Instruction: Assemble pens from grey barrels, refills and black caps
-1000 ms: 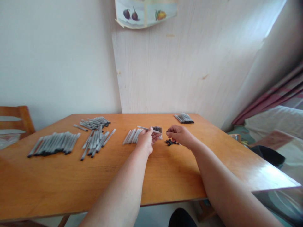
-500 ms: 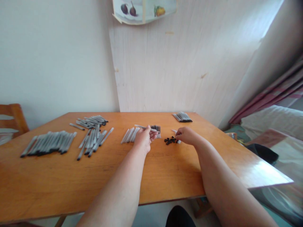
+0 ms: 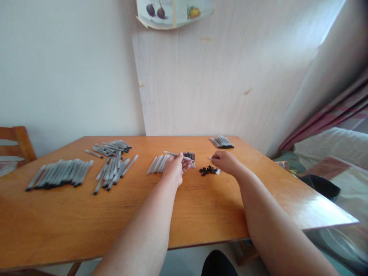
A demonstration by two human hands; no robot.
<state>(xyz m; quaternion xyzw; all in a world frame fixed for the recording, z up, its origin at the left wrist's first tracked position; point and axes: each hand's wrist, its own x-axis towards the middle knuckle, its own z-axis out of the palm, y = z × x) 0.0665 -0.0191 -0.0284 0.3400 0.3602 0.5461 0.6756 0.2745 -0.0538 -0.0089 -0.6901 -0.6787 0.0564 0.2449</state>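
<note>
My left hand (image 3: 174, 168) is closed around a thin grey pen barrel (image 3: 172, 154) that sticks out to the left above the orange wooden table (image 3: 86, 226). My right hand (image 3: 225, 161) hovers just above a small heap of black caps (image 3: 208, 170), fingers pinched on a thin light piece whose tip shows at its left. Between the hands lies a little bundle of dark pen parts (image 3: 190, 156). A short row of grey barrels (image 3: 157, 164) lies just left of my left hand.
Farther left on the table are a loose pile of grey pens (image 3: 115, 168), another pile behind it (image 3: 110, 147) and a long row (image 3: 60, 173). A dark bundle (image 3: 221, 142) sits at the far right corner. A wooden chair (image 3: 14, 142) stands left; bedding lies right.
My right hand moved from the black caps' left side to their right, then lifted slightly with a thin piece pinched. My left hand kept holding its barrel almost still.
</note>
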